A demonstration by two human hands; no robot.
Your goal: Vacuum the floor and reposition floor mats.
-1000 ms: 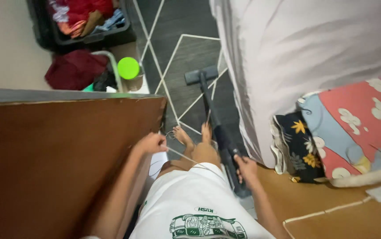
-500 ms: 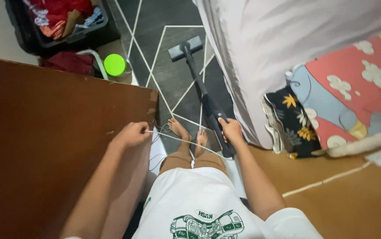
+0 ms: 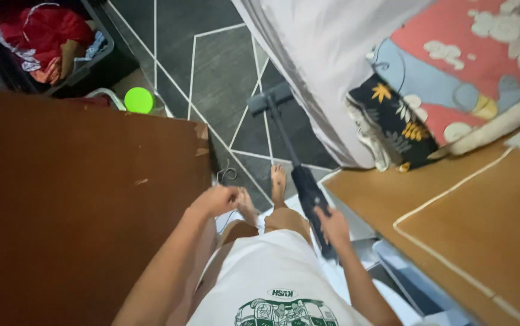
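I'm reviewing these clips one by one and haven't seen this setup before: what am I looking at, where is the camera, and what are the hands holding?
There is no machine: a person wears one camera on the head, looking down at their own body and bare feet. The right hand grips the handle of a dark stick vacuum, whose head rests on the dark patterned floor beside a bed draped in a pale sheet. The left hand is closed on a thin white cord next to a brown wooden panel. A bin of clothes stands beyond.

Dim, warm indoor light, soft shadows, slight motion blur, and wide-angle stretching toward the edges.
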